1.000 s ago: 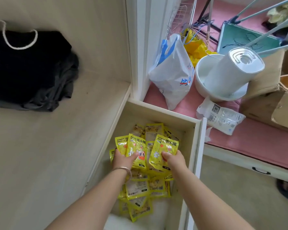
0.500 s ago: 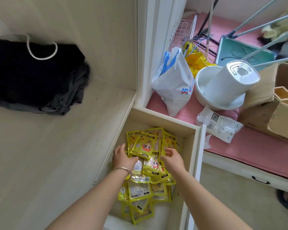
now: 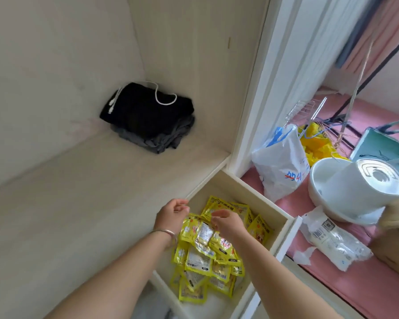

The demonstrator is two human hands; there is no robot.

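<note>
The left hand (image 3: 172,214) and right hand (image 3: 227,222) were held loosely curled, empty, over glossy yellow plastic snack packets (image 3: 205,252); these were judged light, slippery, best pinched at 1 edge

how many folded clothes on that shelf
2: a black garment on top in the back corner of the shelf, a grey garment under it; others may be hidden in the stack.

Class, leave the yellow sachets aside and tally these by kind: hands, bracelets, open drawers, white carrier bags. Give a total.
Hands: 2 (left hand, right hand)
Bracelet: 1
Open drawer: 1
White carrier bag: 1
Total: 5
</note>
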